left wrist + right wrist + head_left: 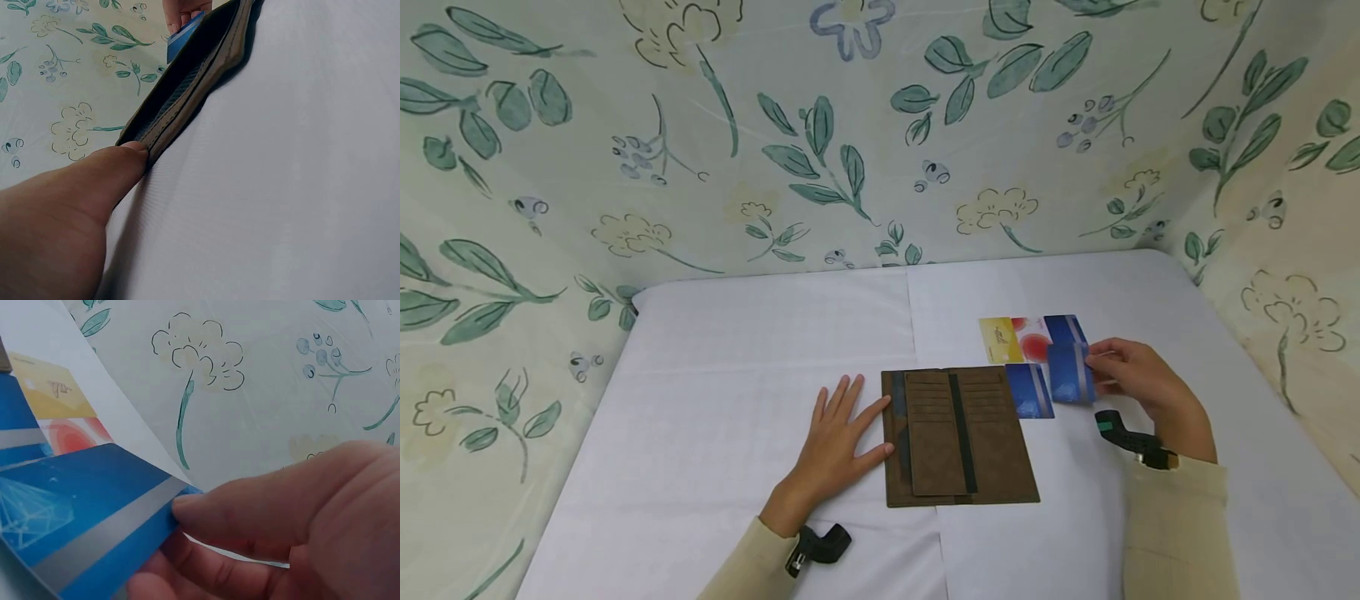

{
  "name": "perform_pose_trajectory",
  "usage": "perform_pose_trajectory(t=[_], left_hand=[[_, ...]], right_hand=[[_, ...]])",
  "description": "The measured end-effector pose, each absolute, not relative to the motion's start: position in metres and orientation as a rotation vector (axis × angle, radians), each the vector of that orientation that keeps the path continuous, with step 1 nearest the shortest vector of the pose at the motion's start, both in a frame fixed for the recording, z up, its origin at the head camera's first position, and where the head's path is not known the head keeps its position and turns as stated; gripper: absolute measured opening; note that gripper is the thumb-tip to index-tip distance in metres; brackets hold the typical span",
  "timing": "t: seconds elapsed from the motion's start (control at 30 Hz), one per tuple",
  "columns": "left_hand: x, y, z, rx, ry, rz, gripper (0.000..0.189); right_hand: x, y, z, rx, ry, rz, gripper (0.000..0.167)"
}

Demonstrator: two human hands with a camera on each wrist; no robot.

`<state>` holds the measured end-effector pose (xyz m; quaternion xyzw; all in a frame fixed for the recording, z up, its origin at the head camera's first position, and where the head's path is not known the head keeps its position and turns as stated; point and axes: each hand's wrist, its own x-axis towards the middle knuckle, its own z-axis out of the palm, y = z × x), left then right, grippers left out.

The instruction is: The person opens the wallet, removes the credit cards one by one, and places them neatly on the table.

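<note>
A brown open wallet (pixel 936 442) with card slots and a dark strap lies on the white-covered table. My left hand (pixel 835 446) is spread flat at its left side, index finger and thumb touching that edge. The thumb (pixel 125 165) also shows against the wallet's edge (pixel 187 94) in the left wrist view. Right of the wallet, my right hand (pixel 1150 383) pinches a blue card (pixel 1070 373) with a silver stripe by its right edge, thumb on top and fingers beneath. That card (pixel 119 506) looks tilted in the right wrist view and partly covers the cards behind it.
Beside the wallet lies another blue card (pixel 1030 392), partly under its right edge. Behind are a yellow card (pixel 999 340), a red-and-white card (pixel 1032 337) and a blue card (pixel 1063 327). Floral cloth (pixel 850 150) hangs behind the table and at both sides.
</note>
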<state>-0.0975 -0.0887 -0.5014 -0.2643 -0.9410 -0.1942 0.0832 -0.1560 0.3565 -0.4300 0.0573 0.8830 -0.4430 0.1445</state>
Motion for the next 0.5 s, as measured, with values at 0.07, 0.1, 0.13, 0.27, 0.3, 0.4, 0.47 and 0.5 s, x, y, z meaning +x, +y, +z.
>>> perform_pose_trajectory(t=[0.07,0.1,0.13,0.27,0.3,0.4,0.47,0.5], left_hand=[[-0.0976,-0.0887,-0.5015,-0.79,-2.808,-0.578,0.064],[-0.0975,-0.0887,-0.5013,-0.791,-2.809,-0.577,0.064],[-0.0975,-0.0887,-0.5011,-0.792,-2.81,-0.576,0.064],[-0.0974,-0.0888,-0.5001,-0.791,-2.82,-0.573,0.064],[-0.0974,-0.0888,-0.5,-0.79,-2.821,-0.573,0.064],[-0.0974,-0.0889,-0.5003,-0.787,-2.827,-0.576,0.064],[-0.0974,-0.089,-0.5005,-0.785,-2.829,-0.575,0.065],[-0.0973,-0.0891,-0.5007,-0.784,-2.83,-0.574,0.065]], right_hand=[[-0.1559,0.3583,-0.4317,0.183,2.532,-1.282,0.042],[-0.156,0.359,-0.4325,0.189,2.527,-1.282,0.042],[-0.1561,0.3595,-0.4331,0.192,2.523,-1.279,0.042],[-0.1563,0.3602,-0.4346,0.186,2.5,-1.274,0.042],[-0.1561,0.3604,-0.4348,0.181,2.494,-1.272,0.041],[-0.155,0.3614,-0.4348,0.17,2.461,-1.274,0.041],[-0.1546,0.3626,-0.4352,0.166,2.443,-1.269,0.041],[-0.1546,0.3631,-0.4355,0.167,2.435,-1.267,0.042]])
